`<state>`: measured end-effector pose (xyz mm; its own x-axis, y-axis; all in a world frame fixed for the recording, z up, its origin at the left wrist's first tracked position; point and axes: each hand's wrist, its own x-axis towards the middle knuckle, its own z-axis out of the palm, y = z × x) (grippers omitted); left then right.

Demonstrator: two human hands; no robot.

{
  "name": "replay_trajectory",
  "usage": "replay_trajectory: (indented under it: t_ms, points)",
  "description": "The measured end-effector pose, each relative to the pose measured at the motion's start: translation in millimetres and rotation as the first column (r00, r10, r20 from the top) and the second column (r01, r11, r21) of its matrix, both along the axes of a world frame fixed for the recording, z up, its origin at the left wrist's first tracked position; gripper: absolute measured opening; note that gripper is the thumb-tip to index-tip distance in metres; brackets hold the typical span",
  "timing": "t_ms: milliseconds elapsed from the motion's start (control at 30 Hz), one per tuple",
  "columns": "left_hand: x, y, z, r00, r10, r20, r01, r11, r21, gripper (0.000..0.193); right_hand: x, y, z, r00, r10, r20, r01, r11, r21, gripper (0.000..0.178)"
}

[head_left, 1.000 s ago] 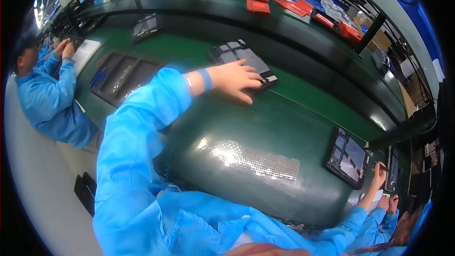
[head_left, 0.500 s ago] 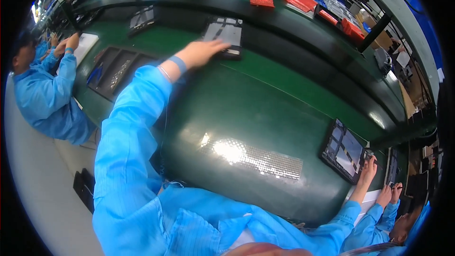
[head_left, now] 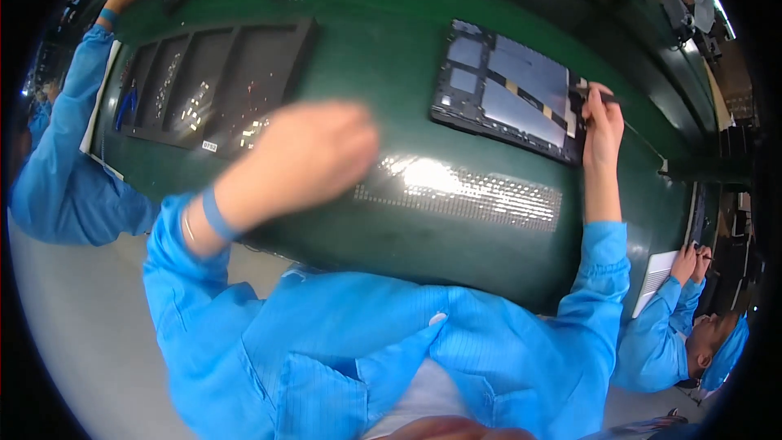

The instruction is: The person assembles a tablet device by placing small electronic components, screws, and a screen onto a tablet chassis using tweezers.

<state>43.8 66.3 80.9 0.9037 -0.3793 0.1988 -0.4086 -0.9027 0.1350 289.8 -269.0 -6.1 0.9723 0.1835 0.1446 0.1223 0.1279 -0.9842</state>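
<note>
The person's right hand (head_left: 601, 124) reaches out over the glossy dark green belt surface (head_left: 383, 57), its fingers pinched around a thin dark stick-like tool (head_left: 601, 98) at the right edge of a flat black rectangular panel with grey sections and a pale strip across it (head_left: 505, 90). The panel lies flat on the belt, tilted slightly in the view, right of centre. The left hand (head_left: 305, 155) is raised in front of the belt, blurred, fingers curled loosely inward; whether it holds anything cannot be told. To its left, a black compartmented tray with small shiny parts (head_left: 212, 81) rests on the belt. Another worker in a blue smock (head_left: 65, 171) stands at far left, and a further one (head_left: 676, 326) sits at lower right.
</note>
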Motion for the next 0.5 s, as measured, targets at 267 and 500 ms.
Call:
replay_trajectory:
  t_ms: [267,500]
  points:
    - [-39,-85,-42,0.974,-0.088,-0.208,0.079,0.996,-0.05,0.064,-26,26,14,0.994,0.097,0.05,-0.096,0.995,-0.019,0.02]
    - [-10,-112,-41,0.984,-0.129,-0.119,0.127,0.992,-0.027,0.057,-122,6,34,0.897,0.439,0.053,-0.421,0.885,-0.199,0.022]
